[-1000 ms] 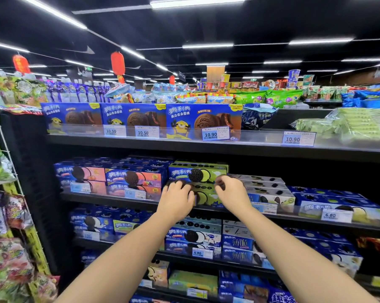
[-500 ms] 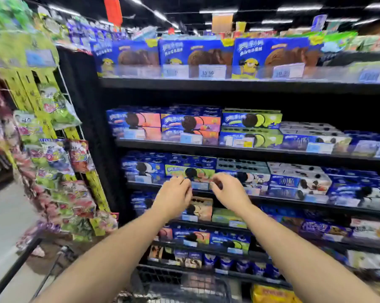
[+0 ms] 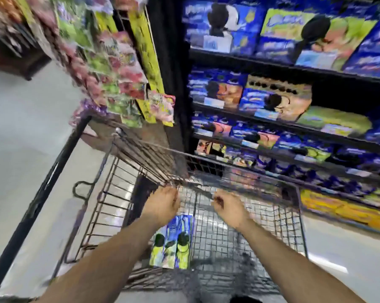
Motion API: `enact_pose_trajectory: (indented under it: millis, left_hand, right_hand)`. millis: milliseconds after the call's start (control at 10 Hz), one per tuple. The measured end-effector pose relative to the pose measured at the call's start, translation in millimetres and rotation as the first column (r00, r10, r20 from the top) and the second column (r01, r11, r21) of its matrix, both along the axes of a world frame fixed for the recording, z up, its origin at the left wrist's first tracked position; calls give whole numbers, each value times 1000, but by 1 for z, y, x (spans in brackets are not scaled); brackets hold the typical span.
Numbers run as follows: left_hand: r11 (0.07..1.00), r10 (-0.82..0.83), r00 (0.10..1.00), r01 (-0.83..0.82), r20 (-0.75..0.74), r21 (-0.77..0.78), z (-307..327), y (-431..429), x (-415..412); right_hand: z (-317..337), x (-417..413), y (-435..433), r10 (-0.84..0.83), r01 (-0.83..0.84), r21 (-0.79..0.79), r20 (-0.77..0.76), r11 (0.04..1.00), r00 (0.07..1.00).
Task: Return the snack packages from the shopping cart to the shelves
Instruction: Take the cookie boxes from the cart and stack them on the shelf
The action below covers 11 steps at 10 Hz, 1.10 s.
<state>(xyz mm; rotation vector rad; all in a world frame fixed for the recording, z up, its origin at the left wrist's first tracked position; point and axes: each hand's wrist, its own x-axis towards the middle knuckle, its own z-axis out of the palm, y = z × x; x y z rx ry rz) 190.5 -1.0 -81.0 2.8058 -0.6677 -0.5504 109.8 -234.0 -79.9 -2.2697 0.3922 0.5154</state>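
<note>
The view is blurred and tilted down into a wire shopping cart (image 3: pixel 245 228). Two blue and lime-green cookie boxes (image 3: pixel 172 243) lie side by side on the cart floor. My left hand (image 3: pixel 162 203) hovers above the boxes with curled fingers and holds nothing. My right hand (image 3: pixel 228 207) hangs over the cart's middle, fingers loosely bent, also holding nothing. Shelves (image 3: pixel 294 66) stacked with blue cookie boxes rise beyond the cart on the right.
A hanging rack of colourful candy bags (image 3: pixel 110 62) stands at the shelf's left end, above the cart's front. The cart's black handle bar (image 3: pixel 38 204) runs diagonally at left. Pale floor (image 3: pixel 20 127) spreads to the left.
My view has swung down from the shelves to the cart. Both hands have dropped from the shelf boxes to just above the cart's inside.
</note>
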Motion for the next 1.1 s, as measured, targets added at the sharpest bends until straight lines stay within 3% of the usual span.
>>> enact_pose_trajectory:
  millis: [200, 300, 400, 500, 600, 700, 800, 1000, 1100]
  left_hand:
    - [984, 99, 939, -44, -330, 170, -153, 66, -21]
    - [976, 76, 912, 14, -404, 217, -221, 79, -26]
    - [959, -2, 873, 139, -487, 246, -242, 72, -38]
    - [990, 31, 927, 22, -374, 137, -275, 78, -50]
    - [965, -64, 961, 128, -269, 227, -295, 84, -67]
    - [960, -128, 975, 168, -183, 224, -302, 87, -67]
    - [971, -90, 983, 122, -160, 205, -296, 78, -68]
    - [938, -79, 966, 156, -245, 309, -286, 69, -63]
    - [937, -65, 963, 149, -263, 314, -289, 70, -64]
  right_hand:
    - [-141, -16, 51, 24, 10, 103, -320, 995, 947]
    - [-205, -14, 63, -24, 104, 155, -448, 983, 894]
    - [-247, -4, 71, -79, 175, 165, -466, 971, 881]
    - [-276, 12, 77, -93, 250, 267, -488, 931, 868]
    - [-297, 21, 89, -30, 178, 269, -477, 947, 878]
    - [-317, 18, 99, -113, 240, 206, -490, 949, 864]
    - [-324, 8, 100, -191, 329, 241, -460, 913, 867]
    - [-320, -7, 106, -271, 512, 449, -497, 732, 824]
    - [-319, -20, 111, -196, 460, 468, -508, 754, 839]
